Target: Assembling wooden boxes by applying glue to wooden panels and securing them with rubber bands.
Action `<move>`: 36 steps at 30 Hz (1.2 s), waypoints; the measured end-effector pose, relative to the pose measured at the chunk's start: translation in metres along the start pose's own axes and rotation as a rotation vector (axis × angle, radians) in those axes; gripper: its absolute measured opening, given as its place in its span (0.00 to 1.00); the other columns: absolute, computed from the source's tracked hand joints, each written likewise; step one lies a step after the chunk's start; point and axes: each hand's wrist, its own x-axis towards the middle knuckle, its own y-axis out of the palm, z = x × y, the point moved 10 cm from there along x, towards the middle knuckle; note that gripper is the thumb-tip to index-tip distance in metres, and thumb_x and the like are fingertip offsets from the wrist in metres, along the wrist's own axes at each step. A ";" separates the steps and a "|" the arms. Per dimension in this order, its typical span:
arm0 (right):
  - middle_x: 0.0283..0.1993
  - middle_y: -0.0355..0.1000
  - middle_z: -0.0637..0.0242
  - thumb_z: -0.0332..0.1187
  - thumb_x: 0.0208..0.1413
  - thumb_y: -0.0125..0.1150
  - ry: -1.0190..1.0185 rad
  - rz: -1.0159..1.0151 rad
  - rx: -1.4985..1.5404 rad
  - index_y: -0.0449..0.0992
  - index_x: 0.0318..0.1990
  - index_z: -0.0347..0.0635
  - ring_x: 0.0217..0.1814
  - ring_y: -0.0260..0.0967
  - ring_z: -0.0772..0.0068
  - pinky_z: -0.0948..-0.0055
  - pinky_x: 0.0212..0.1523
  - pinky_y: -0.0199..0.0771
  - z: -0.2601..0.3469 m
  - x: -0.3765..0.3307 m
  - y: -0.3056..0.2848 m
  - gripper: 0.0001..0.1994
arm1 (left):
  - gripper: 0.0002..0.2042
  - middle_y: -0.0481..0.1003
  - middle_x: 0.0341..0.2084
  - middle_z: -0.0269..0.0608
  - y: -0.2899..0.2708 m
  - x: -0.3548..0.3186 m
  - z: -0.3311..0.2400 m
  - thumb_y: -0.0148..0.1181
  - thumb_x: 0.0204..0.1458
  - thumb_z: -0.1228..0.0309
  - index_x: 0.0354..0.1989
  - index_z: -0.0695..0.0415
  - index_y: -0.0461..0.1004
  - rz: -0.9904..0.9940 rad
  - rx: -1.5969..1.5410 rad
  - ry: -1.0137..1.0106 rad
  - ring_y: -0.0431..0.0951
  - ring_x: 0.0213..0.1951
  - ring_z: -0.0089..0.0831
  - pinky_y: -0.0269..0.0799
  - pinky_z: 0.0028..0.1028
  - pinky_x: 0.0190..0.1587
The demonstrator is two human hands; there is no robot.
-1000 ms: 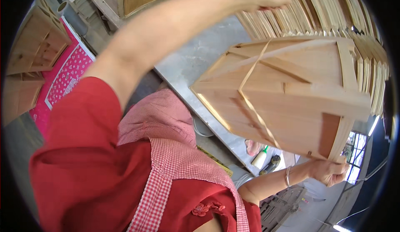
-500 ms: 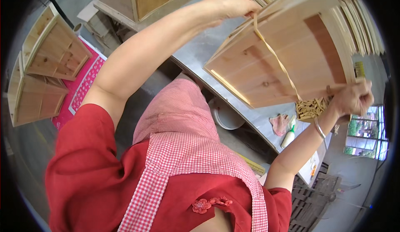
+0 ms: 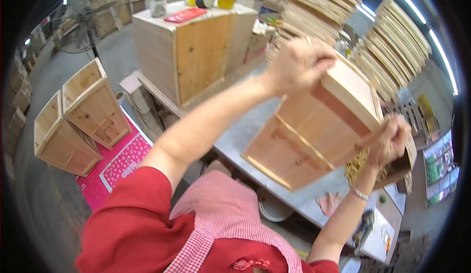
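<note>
Left hand [image 3: 301,67] and right hand [image 3: 391,141] are showing curled fingers at the wooden box [image 3: 326,121], grip unclear. A band [image 3: 304,141] is crossing its near side.

No readable text, numbers or signs. Pink sheet [image 3: 117,167], lower left of large wooden box [image 3: 203,57]: pale lettering-like marks, too blurred to read. Red flat packet [image 3: 185,15], atop same box: light marks, too small to read.

Woodworking workshop: stacked wooden panels [image 3: 392,47], workbench [image 3: 238,136]
</note>
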 end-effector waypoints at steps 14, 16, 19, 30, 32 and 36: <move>0.30 0.70 0.59 0.31 0.67 0.49 -0.237 0.113 -0.860 0.70 0.38 0.35 0.33 0.66 0.60 0.62 0.36 0.69 0.057 0.011 0.023 0.08 | 0.08 0.78 0.34 0.39 -0.005 0.005 0.016 0.70 0.48 0.73 0.34 0.60 0.78 -0.022 -0.214 -0.054 0.81 0.44 0.41 0.72 0.36 0.41; 0.28 0.70 0.58 0.26 0.62 0.51 -0.122 0.140 -0.618 0.70 0.33 0.34 0.29 0.65 0.61 0.63 0.33 0.68 0.059 0.031 0.031 0.06 | 0.07 0.77 0.33 0.39 -0.012 0.017 0.020 0.68 0.48 0.74 0.33 0.60 0.77 0.022 -0.278 -0.070 0.80 0.44 0.40 0.71 0.37 0.41; 0.25 0.71 0.57 0.19 0.55 0.54 0.069 0.171 -0.301 0.70 0.25 0.33 0.25 0.65 0.63 0.65 0.28 0.67 0.063 0.058 0.037 0.07 | 0.06 0.76 0.32 0.39 -0.008 0.035 0.034 0.67 0.48 0.75 0.32 0.60 0.76 0.129 -0.443 -0.102 0.79 0.44 0.39 0.71 0.38 0.42; 0.31 0.71 0.61 0.32 0.65 0.53 0.675 0.586 -0.399 0.72 0.41 0.38 0.34 0.67 0.60 0.60 0.38 0.70 0.001 0.049 0.010 0.07 | 0.03 0.76 0.34 0.38 0.026 0.042 0.086 0.60 0.56 0.73 0.32 0.59 0.77 0.336 -0.638 -0.432 0.78 0.44 0.35 0.69 0.34 0.49; 0.32 0.72 0.62 0.35 0.64 0.56 0.758 0.519 -0.374 0.73 0.42 0.40 0.34 0.68 0.59 0.57 0.39 0.71 -0.026 0.049 0.008 0.08 | 0.06 0.76 0.36 0.39 0.045 0.032 0.122 0.60 0.58 0.71 0.38 0.60 0.77 0.210 -0.525 -0.656 0.76 0.45 0.33 0.70 0.32 0.48; 0.43 0.72 0.62 0.30 0.67 0.51 0.840 0.256 -0.032 0.75 0.45 0.30 0.45 0.66 0.74 0.73 0.50 0.67 -0.127 0.019 0.015 0.10 | 0.12 0.76 0.41 0.38 0.091 0.017 0.180 0.57 0.62 0.65 0.46 0.61 0.76 0.069 -0.428 -0.971 0.74 0.46 0.26 0.70 0.26 0.48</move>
